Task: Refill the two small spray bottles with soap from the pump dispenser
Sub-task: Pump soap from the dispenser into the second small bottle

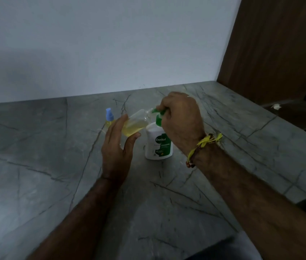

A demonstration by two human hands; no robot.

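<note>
Now, landmark: we take the Dettol pump dispenser, a white bottle with a green label, upright on the grey veined surface.
Right hand: our right hand sits on top of the dispenser, fingers curled over its green pump head.
Left hand: our left hand, just left of the dispenser, holds the open spray bottle between thumb and fairly straight fingers.
Open spray bottle: clear, tilted, its uncapped neck up against the pump spout; yellowish soap pools in its lower end.
Second spray bottle: the blue-capped spray bottle stands upright on the surface, behind and left of the dispenser, partly hidden by our left hand.
Wrist: a yellow thread band circles our right wrist, right of the dispenser.
Backdrop: a white wall rises behind the dispenser, a brown wooden panel to its far right.
</note>
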